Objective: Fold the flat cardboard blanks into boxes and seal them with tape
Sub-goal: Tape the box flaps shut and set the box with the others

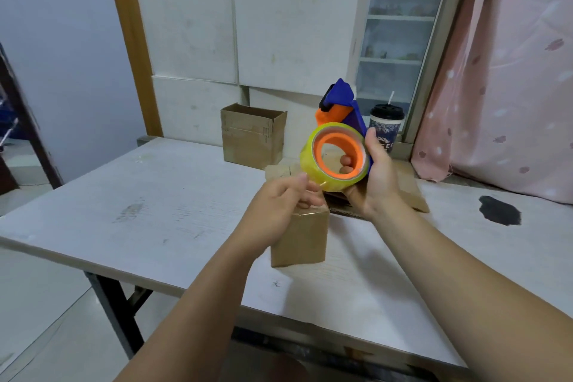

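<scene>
My right hand (376,174) grips a blue and orange tape dispenser (339,108) that carries a yellowish roll of clear tape (310,164), held up above the table. My left hand (285,198) pinches the loose tape end at the roll's lower left edge. Directly below my left hand stands a small folded brown cardboard box (299,237) on the white table (155,195). Flat cardboard blanks (409,189) lie behind my right hand, partly hidden by it.
An open-topped brown box (252,136) stands at the back of the table before stacked white cartons (248,37). A lidded cup with a straw (386,127) sits at the back right. A dark stain (499,211) marks the table's right. A person stands behind the cartons.
</scene>
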A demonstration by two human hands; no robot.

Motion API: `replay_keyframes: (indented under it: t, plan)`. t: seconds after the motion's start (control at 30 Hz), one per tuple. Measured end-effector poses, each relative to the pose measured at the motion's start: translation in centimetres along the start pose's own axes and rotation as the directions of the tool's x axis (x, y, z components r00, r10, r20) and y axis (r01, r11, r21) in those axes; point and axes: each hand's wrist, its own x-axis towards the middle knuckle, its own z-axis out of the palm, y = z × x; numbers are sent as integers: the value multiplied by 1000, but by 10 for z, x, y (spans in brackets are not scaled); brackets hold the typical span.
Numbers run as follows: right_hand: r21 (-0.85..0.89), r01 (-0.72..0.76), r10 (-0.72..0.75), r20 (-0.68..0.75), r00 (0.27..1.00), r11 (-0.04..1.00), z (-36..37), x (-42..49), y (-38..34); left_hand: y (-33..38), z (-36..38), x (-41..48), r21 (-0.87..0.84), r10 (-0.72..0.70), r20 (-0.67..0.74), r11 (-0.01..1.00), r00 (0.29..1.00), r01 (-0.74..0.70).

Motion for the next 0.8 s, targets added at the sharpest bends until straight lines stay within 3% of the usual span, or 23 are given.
replay_keyframes:
  t: [0.17,0.3,0.5,0.7,0.8]
  plan:
    - [-74,189,-189,4,982,979,3,-2,15,13,-5,16,-352,-274,-128,911,953,215]
    - [-261,346,-330,104,938,901,-1,-4,9,22,-15,29,-395,-448,-44,829,893,396]
    - [-452,584,-469,349,811,674,-4,-19,-14,34,-13,35,-392,-501,12,794,865,465]
    - [-545,671,-501,449,740,503,-11,-28,-25,38,-2,41,-451,-468,51,777,882,439]
    - [-586,673,-479,477,736,451,-14,-32,-27,39,2,39,-406,-486,6,798,874,446]
